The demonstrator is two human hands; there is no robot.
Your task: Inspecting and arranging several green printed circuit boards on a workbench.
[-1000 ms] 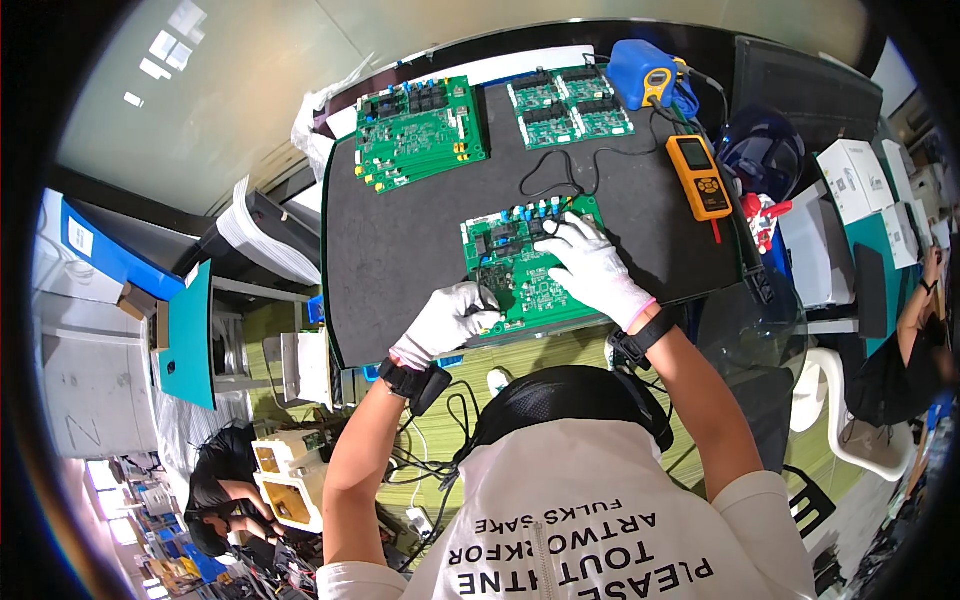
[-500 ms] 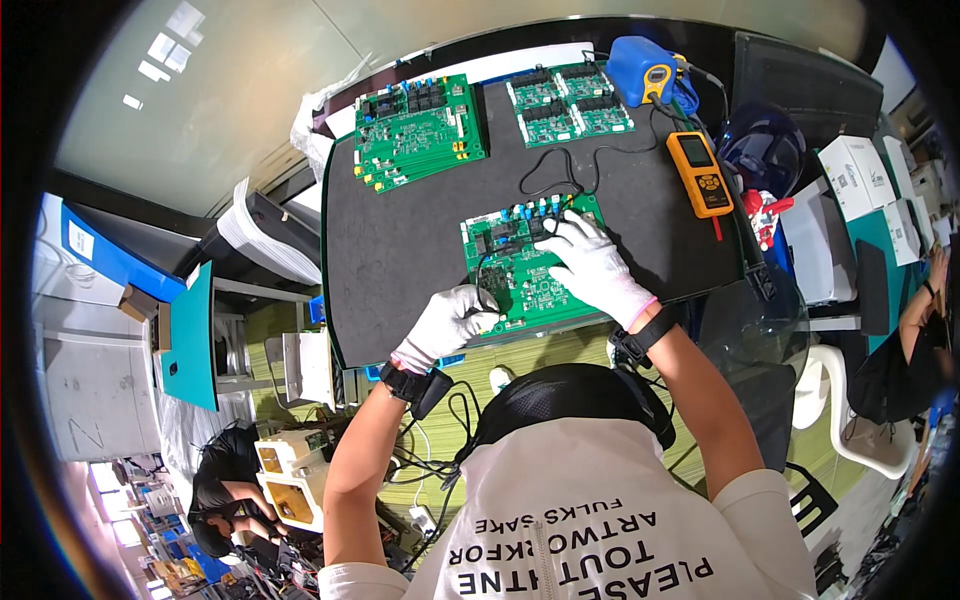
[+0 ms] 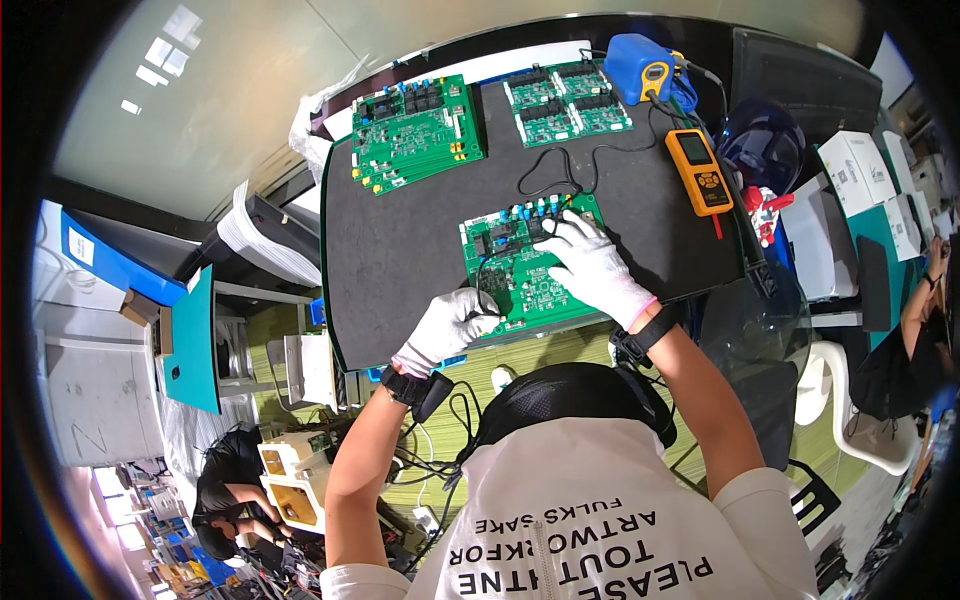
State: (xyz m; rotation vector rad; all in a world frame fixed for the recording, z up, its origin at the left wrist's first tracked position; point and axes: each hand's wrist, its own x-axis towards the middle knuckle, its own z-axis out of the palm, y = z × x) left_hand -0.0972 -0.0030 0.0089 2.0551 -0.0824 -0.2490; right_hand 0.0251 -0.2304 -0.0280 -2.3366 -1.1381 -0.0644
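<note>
Head view: half-spread, white-gloved right fingers (image 3: 568, 240) overlie your flat green circuit board (image 3: 530, 292), left fingers (image 3: 480, 323) bunched at its near-left corner, holds unclear.

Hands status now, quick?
Left hand: fingers curled at the green circuit board's near-left corner; can't tell what's gripped.
Right hand: open, fingers extended over the board's right side.

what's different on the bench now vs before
Nothing visibly moved; no grip taken or let go. The left hand stays at the near left corner of the green board, the right hand over its right side. Board stack and orange meter stayed put.
</note>
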